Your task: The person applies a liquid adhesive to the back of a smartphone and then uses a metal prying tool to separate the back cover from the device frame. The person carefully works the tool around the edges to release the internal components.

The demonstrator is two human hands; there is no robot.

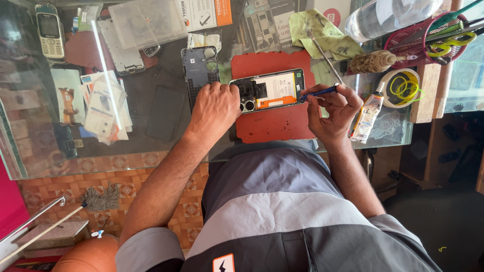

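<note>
I see an opened smartphone lying flat, back cover off, on a red work mat atop a glass counter. Its battery and circuit board show. My left hand is curled, fingers pinching the phone's camera end to hold it steady. My right hand grips a blue-handled tool, its tip touching the phone's other end. Just beside the left hand lies the dark back cover. Right of the right hand stands a small glue tube, then a roll of tape. Farther off sit a green cloth, a pink tool basket, and an old keypad phone.
</note>
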